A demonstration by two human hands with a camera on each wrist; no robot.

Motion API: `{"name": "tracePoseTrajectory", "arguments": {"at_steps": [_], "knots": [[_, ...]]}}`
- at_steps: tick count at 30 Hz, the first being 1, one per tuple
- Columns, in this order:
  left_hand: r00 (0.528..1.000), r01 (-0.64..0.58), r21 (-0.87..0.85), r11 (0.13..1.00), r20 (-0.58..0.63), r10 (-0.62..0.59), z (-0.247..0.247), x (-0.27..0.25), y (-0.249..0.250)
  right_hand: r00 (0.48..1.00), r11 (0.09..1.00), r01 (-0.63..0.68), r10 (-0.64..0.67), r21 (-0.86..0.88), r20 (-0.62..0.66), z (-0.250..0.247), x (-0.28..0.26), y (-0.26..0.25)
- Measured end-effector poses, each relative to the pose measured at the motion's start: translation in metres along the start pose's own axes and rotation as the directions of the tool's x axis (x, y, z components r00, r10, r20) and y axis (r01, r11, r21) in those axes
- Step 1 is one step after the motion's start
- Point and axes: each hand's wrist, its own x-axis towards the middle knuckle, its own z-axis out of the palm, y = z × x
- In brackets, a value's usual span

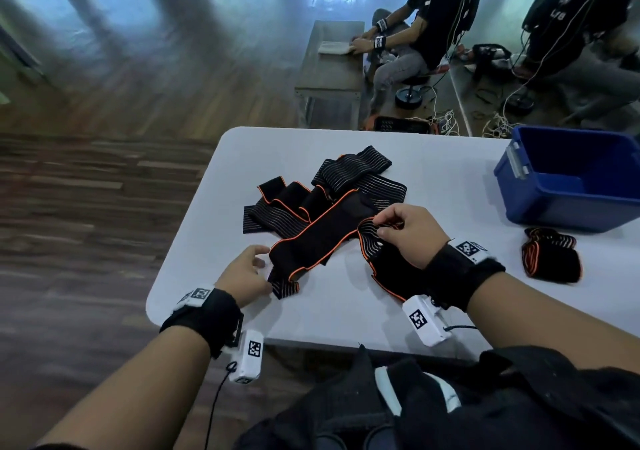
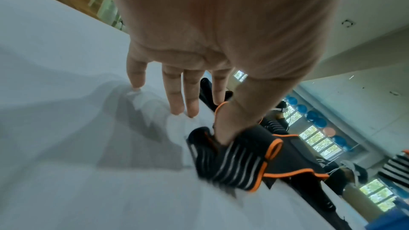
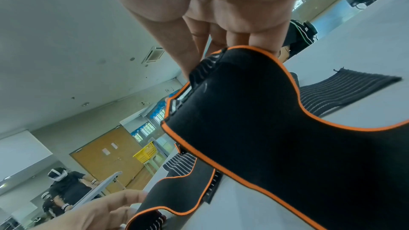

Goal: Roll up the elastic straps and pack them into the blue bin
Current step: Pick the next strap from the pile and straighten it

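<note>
On the white table point(image 1: 214, 227) a tangle of black, orange-edged elastic straps point(image 1: 332, 186) lies mid-table. The right hand point(image 1: 412, 231) pinches the striped end of one strap point(image 1: 318, 238); the left hand point(image 1: 247, 273) holds its near-left end, thumb pressing the fabric, fingers relaxed. The blue bin point(image 1: 571, 179) sits far right, a rolled strap point(image 1: 550, 253) just beside its near side

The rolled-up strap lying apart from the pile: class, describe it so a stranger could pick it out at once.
Start at the white table and find the blue bin at its far right. Just in front of the bin lies the rolled strap, black with orange edging. Unlike the loose straps sprawled mid-table, it is wound into a compact bundle, sits alone, and neither hand touches it.
</note>
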Motion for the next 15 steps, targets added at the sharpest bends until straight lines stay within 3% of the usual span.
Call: {"name": "tracePoseTrajectory", "arguments": {"at_steps": [4, 8, 11, 15], "knots": [[0.988, 0.098, 0.209, 0.973, -0.138, -0.069, 0.025, -0.012, -0.015, 1.000, 1.000, 0.016, -0.016, 0.003, 0.018, -0.001, -0.002, -0.002], [0.965, 0.139, 0.319, 0.938, -0.255, -0.056, 0.044, -0.018, -0.009, 0.999, 0.999, 0.037, -0.037, 0.016, 0.021, -0.002, -0.007, -0.003], [0.958, 0.110, 0.265, 0.958, -0.285, -0.031, 0.046, -0.024, 0.000, 0.999, 0.997, 0.034, -0.032, 0.064, -0.021, -0.004, -0.010, -0.001], [0.902, -0.008, 0.035, 0.999, -0.431, 0.023, 0.031, -0.036, 0.023, 0.998, 0.977, -0.014, 0.028, 0.212, -0.064, -0.014, -0.010, -0.001]]}}
